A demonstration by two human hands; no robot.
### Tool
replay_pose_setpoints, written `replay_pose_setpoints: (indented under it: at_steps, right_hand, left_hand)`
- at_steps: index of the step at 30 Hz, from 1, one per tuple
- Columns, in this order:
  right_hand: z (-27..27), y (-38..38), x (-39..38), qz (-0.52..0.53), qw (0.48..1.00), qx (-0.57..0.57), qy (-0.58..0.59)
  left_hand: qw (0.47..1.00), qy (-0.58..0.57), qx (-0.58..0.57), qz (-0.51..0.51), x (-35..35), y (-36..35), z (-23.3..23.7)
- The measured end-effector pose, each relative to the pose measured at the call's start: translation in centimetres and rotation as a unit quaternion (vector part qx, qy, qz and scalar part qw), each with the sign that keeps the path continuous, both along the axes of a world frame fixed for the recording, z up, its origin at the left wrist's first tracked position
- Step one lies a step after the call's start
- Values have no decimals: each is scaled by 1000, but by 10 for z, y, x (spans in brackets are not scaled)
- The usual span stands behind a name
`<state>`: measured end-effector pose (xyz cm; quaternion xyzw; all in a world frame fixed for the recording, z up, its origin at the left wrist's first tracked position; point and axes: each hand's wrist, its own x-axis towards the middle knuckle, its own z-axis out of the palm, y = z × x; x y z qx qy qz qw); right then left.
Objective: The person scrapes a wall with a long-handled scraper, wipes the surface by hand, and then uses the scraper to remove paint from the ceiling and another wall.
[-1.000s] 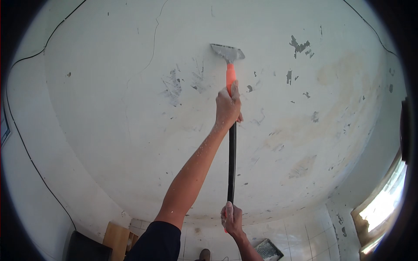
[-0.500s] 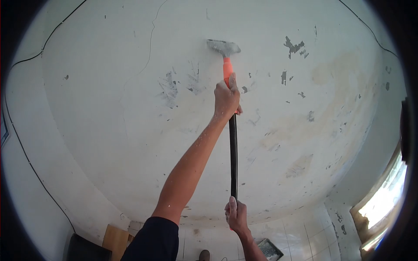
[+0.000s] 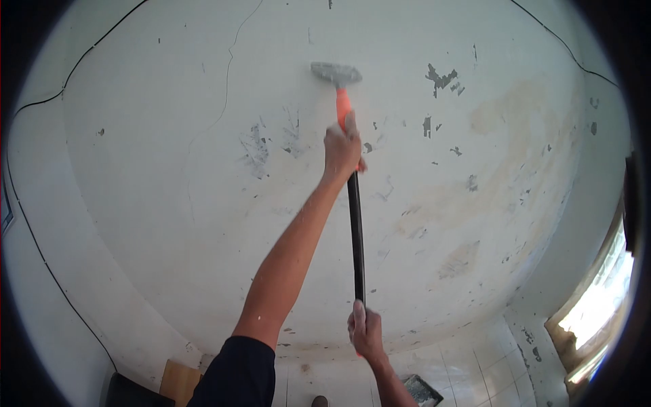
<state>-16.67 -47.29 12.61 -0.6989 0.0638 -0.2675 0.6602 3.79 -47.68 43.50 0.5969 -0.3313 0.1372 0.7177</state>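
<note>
A long-handled scraper point(image 3: 357, 237) with a black shaft, orange ends and a wide dusty head point(image 3: 337, 73) reaches up against the white wall point(image 3: 163, 176). My left hand point(image 3: 343, 150) is wrapped round the upper orange grip, just below the head, with the thumb along it. Lower down, my right hand point(image 3: 366, 331) grips the bottom end of the handle. White dust covers the fingers of both hands. Grey patches of bare or flaked surface point(image 3: 256, 148) lie left of the shaft, and more chipped spots point(image 3: 441, 79) lie to the right.
A thin crack runs down the wall at upper left. Black cables point(image 3: 44, 261) follow both sides. Below are a tiled floor point(image 3: 468, 380), a tray point(image 3: 422, 391), a wooden piece point(image 3: 180, 381) and a dark chair-like object point(image 3: 132, 392). A bright curtained window point(image 3: 597, 298) is at right.
The view has shifted slightly, so the wall marks sit a little lower and further left. The scraper head is slightly lower against the wall marks. Both hands keep their hold.
</note>
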Motion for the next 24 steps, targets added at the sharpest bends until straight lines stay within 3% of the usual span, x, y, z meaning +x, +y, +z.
replay_pose_setpoints:
  at_steps: [4,6,10,14,16,19,24]
  right_hand:
    - [65,-3,-9,64,995,73,38]
    - [48,-7,-12,55,995,68,39]
    - [-20,-14,-24,37,996,59,60]
    - [-10,-19,-26,37,994,69,80]
    - [-10,-27,-16,16,998,7,60]
    - [-6,-14,-17,44,993,76,84]
    - [-34,-13,-12,22,997,63,50]
  left_hand:
    - [999,-28,-14,-14,5,-7,41]
    - [1000,-15,-15,-16,3,-8,33]
    - [1000,3,9,-11,-8,-8,-31]
    - [999,23,11,-19,-11,-14,-18]
    - [1000,15,8,-12,-12,-13,-9]
    - [999,20,14,-25,-12,-10,-13]
    - [1000,12,4,4,-10,-9,-44]
